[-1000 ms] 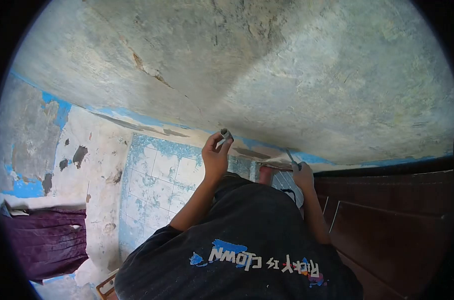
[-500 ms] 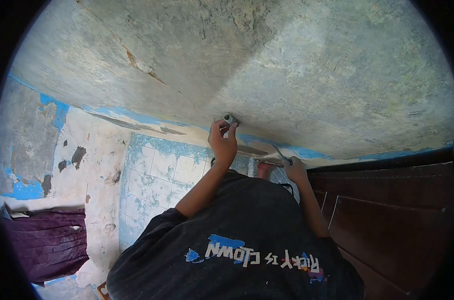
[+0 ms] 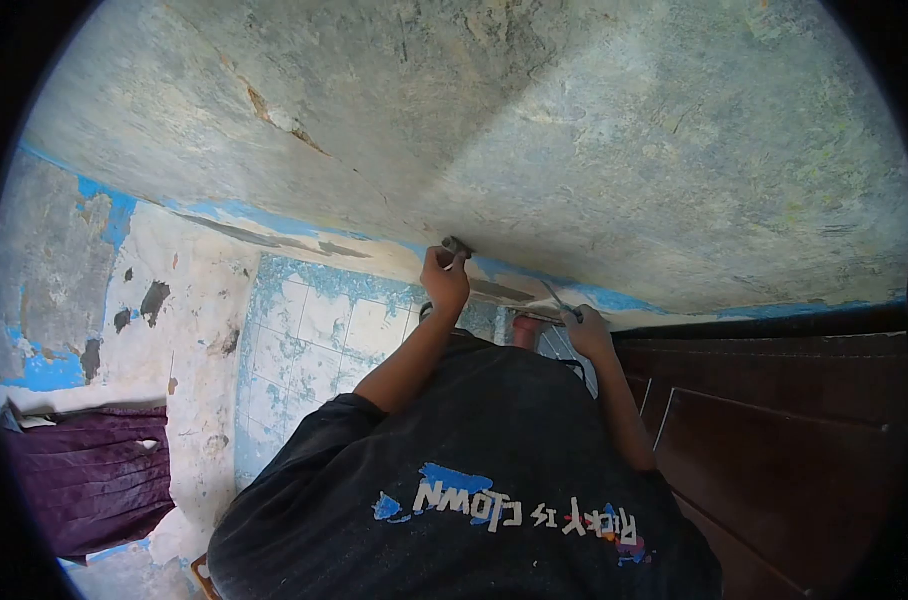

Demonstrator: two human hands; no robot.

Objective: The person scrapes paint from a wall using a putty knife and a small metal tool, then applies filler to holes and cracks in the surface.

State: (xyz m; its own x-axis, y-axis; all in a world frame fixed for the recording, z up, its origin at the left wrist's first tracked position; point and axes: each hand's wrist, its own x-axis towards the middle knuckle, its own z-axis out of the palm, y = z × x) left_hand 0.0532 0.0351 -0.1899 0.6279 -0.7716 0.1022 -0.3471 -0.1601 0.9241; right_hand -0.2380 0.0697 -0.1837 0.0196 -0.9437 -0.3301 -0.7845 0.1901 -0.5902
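My left hand [image 3: 448, 284] pinches a small, dark grey, roughly cylindrical piece [image 3: 456, 246] between thumb and fingers, close against the grey wall. What the piece is cannot be made out. Lower and to the right, my right hand [image 3: 587, 332] is closed around a thin tool [image 3: 557, 297] with a dark handle. Its narrow end points up and left toward the blue strip of the wall. The tool and the small piece are apart.
A rough grey wall [image 3: 594, 150] rises in front. Left are peeling plaster [image 3: 199, 330], a purple curtain [image 3: 94, 470] and white-blue tiles [image 3: 319, 330]. A reddish pipe [image 3: 525, 332] stands between my arms; dark brown panels [image 3: 774, 450] lie right.
The small piece has tilted, and its round open end no longer faces the camera. My left hand has shifted slightly left and down. The right hand still holds the tool, moved slightly left.
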